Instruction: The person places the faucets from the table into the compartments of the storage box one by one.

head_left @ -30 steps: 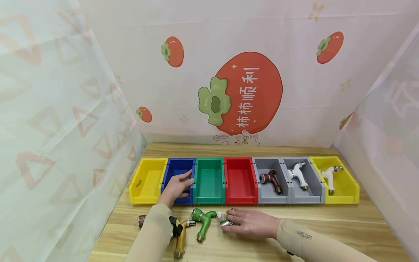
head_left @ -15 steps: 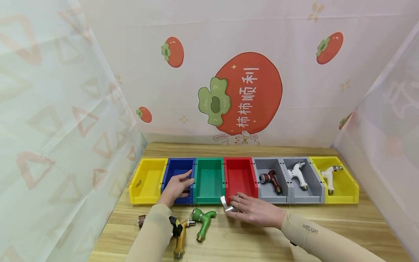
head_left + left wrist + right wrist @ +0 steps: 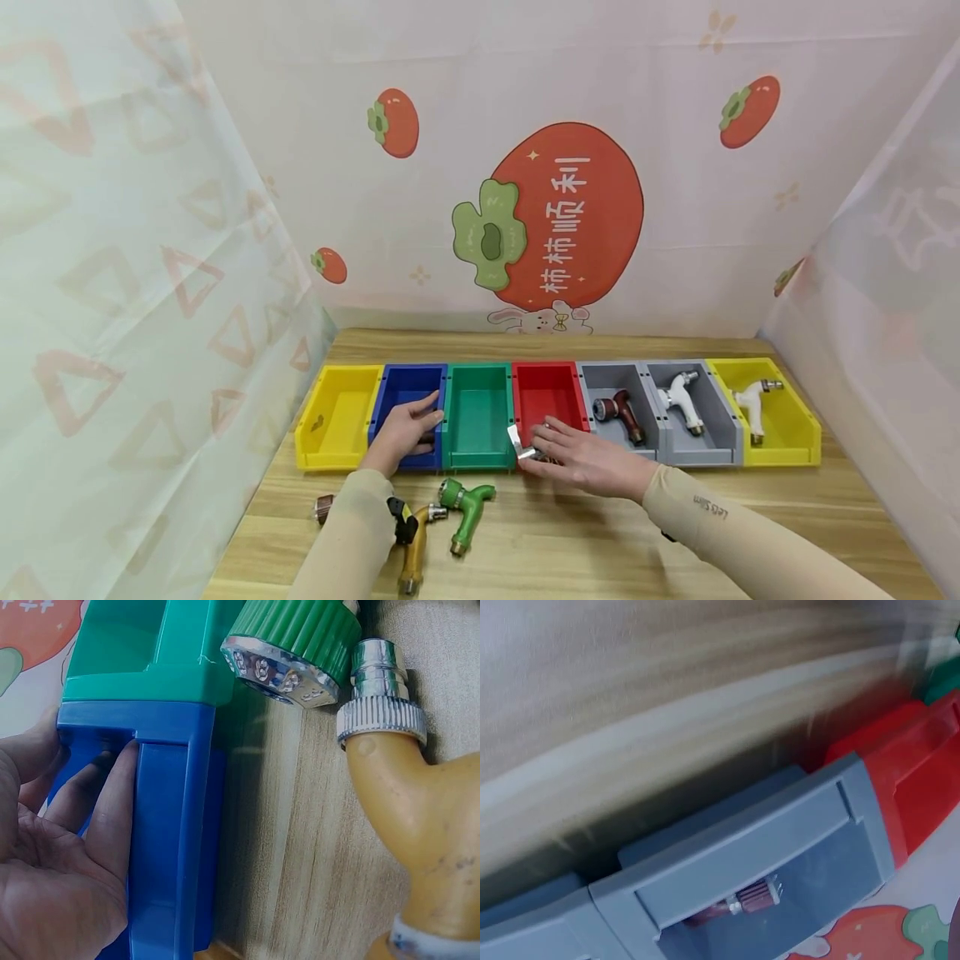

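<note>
My left hand point(image 3: 401, 433) reaches into the blue bin point(image 3: 415, 379), its fingers fairly straight. In the left wrist view, fingertips touch the inside of the blue bin's wall point(image 3: 165, 832). My right hand point(image 3: 588, 460) holds a metal tap point(image 3: 529, 453) over the front edge of the red bin point(image 3: 551, 396). A flat silver lever sticks out past the fingers; the rest of the tap is mostly hidden under the hand. The green tap point(image 3: 468, 512) and a yellow tap point(image 3: 415, 558) lie on the table, the yellow one partly behind the left forearm.
Green point(image 3: 480, 408) and yellow point(image 3: 347, 408) bins flank the blue one. Grey bins hold a dark red tap point(image 3: 621, 414) and a white tap point(image 3: 682, 402); the right yellow bin holds another white tap point(image 3: 752, 408). A ribbed brown knob point(image 3: 323, 507) shows beside the left sleeve.
My right hand has lifted the metal tap off the table and carried it forward to the red bin's front edge. The left hand has stayed in the blue bin.
</note>
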Tool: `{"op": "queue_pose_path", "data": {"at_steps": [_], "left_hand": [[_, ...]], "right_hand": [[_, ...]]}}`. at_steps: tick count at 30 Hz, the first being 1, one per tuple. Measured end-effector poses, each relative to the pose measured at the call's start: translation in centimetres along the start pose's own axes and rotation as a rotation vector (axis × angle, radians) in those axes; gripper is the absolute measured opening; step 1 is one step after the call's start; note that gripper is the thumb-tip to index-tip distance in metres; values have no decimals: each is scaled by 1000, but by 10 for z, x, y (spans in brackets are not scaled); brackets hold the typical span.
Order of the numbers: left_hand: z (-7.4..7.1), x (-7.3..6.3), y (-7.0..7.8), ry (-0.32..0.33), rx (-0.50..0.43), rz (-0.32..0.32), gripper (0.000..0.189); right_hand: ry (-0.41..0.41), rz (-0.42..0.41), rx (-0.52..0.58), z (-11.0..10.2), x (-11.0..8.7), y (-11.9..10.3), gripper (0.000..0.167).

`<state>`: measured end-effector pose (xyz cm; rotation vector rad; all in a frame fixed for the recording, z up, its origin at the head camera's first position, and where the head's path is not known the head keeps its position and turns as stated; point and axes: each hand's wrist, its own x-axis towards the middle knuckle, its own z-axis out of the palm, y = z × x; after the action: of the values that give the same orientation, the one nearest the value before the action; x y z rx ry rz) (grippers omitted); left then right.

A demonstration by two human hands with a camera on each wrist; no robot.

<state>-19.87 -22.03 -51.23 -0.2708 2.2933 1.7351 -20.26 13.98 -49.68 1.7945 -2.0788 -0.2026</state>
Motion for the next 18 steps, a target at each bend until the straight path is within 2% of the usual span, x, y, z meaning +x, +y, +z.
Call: {"op": "queue_pose_path", "data": {"at_steps": [18], "left_hand": [[-1, 1, -1, -4, -3, -2, 56]], "right_hand": [[-70, 104, -41, 1, -9, 18, 91]]}}
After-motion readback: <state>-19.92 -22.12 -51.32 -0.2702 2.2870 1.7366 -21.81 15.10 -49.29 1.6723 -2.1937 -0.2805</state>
